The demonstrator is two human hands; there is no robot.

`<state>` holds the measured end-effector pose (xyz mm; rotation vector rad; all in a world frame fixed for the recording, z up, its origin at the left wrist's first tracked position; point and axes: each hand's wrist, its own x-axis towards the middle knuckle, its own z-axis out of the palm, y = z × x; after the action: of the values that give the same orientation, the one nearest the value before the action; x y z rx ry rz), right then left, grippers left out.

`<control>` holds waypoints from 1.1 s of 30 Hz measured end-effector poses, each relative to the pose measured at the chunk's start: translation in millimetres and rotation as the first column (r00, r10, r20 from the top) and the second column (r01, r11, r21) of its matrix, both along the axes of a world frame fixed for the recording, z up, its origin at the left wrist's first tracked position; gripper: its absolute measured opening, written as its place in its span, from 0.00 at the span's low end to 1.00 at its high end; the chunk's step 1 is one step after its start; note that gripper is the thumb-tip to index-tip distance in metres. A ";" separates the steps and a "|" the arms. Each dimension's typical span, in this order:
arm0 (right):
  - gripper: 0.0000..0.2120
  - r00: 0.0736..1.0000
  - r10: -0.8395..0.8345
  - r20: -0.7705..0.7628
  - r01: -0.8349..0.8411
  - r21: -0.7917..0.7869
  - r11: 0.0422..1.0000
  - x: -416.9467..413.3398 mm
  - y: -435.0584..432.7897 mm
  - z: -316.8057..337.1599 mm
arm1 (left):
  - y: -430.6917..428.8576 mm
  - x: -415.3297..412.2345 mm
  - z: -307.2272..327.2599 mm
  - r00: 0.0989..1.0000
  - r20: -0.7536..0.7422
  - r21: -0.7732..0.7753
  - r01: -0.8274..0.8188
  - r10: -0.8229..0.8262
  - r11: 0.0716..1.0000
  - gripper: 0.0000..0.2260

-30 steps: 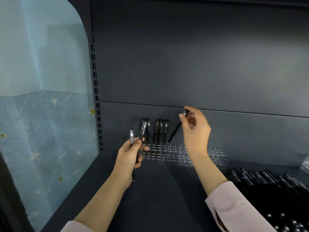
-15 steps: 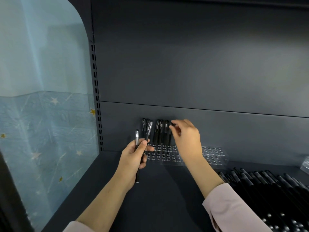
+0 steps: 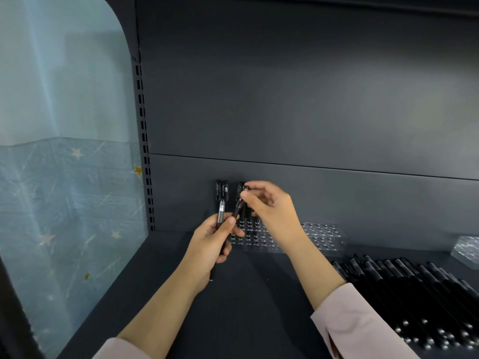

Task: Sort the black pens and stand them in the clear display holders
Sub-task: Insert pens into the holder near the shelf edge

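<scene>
Dark shelf (image 3: 259,307): backed by a dark panel, bounded at left by a pale blue star-patterned wall.

Loose black pens (image 3: 414,294): a large batch is laid side by side on the shelf at right, well apart from both hands.

Clear display holder (image 3: 321,237): set against the back panel; its right portion is seen empty. A second clear holder (image 3: 466,251) is cut by the right edge.

Left hand (image 3: 210,242): fingers are clenched around two pens (image 3: 220,213), held roughly upright before the holder.

Right hand (image 3: 269,206): fingers are pinched on the cap of one of those pens.

Standing pens (image 3: 220,190): several are stood upright in the holder's left end.
</scene>
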<state>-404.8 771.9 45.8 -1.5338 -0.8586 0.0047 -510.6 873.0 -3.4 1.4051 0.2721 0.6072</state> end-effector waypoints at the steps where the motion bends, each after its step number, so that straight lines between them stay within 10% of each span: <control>1: 0.09 1.000 0.006 -0.030 -0.006 0.029 1.000 -1.7 -0.1 -0.1 | -1.3 -0.2 0.2 1.000 0.002 0.001 0.008 -0.008 1.000 0.08; 7: 0.10 0.992 -0.005 -0.129 0.027 0.167 0.986 -0.2 -3.9 2.9 | -3.4 -0.9 0.6 0.999 -0.030 -0.020 0.019 -0.020 1.000 0.09; 12: 0.08 0.942 -0.326 -0.077 0.327 0.417 0.848 18.4 -24.7 12.7 | 1.6 5.3 -2.5 0.990 -0.144 -0.076 -0.016 0.004 0.997 0.11; 33: 0.14 0.813 -0.339 0.473 0.414 -0.060 0.909 35.2 -20.9 -16.3 | -1.8 3.6 0.6 0.999 -0.034 -0.133 0.020 -0.025 0.991 0.04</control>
<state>-369.6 751.0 29.5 -1.8758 -0.9129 -0.6156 -507.0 871.1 -2.8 1.2897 0.3188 0.5365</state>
